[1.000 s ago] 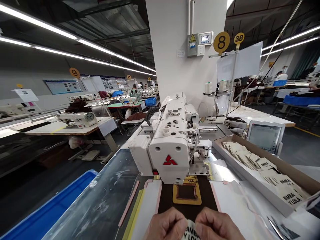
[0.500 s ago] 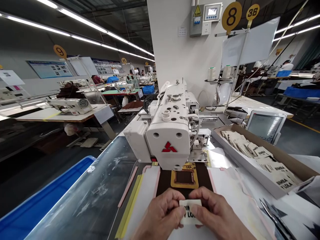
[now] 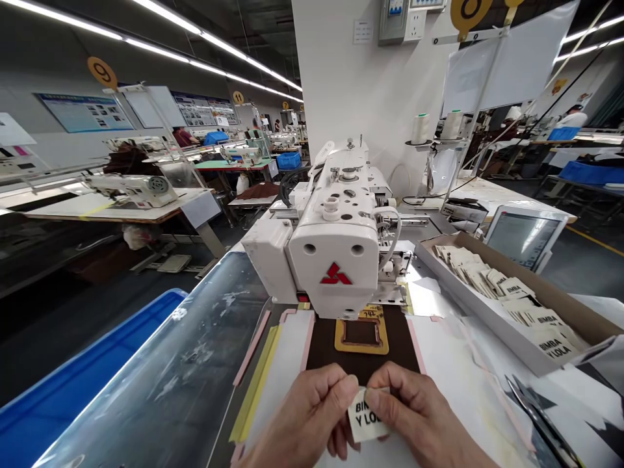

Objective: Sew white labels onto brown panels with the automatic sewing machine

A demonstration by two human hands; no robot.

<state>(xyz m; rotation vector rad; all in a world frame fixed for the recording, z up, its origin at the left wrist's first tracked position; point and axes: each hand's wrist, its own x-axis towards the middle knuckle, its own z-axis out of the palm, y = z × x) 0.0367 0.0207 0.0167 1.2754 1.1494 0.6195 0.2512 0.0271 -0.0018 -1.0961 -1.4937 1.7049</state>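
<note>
A cream fabric label (image 3: 366,426) with black lettering "BIMBA Y LOLA", partly covered by fingers, is held in front of me, slightly tilted. My right hand (image 3: 414,406) pinches its upper right part between thumb and forefinger. At the label's left edge is my left hand (image 3: 319,409), closed, with its thumb up at the top corner and fingertips reaching behind the label. Just beyond both hands, a yellow template frame (image 3: 341,348) with a rectangular window lies on dark brown fabric (image 3: 322,357), below the head of a white sewing machine (image 3: 336,250).
To the right stands a cardboard box (image 3: 497,328) holding many similar labels. Scissors or snips (image 3: 541,416) lie near the right front edge, and a control screen (image 3: 526,234) stands behind the box. A blue bin (image 3: 92,370) is at the lower left.
The label has turned from level to tilted. My left thumb has slid off its face to the top left edge, uncovering more lettering. The camera view has dipped slightly.
</note>
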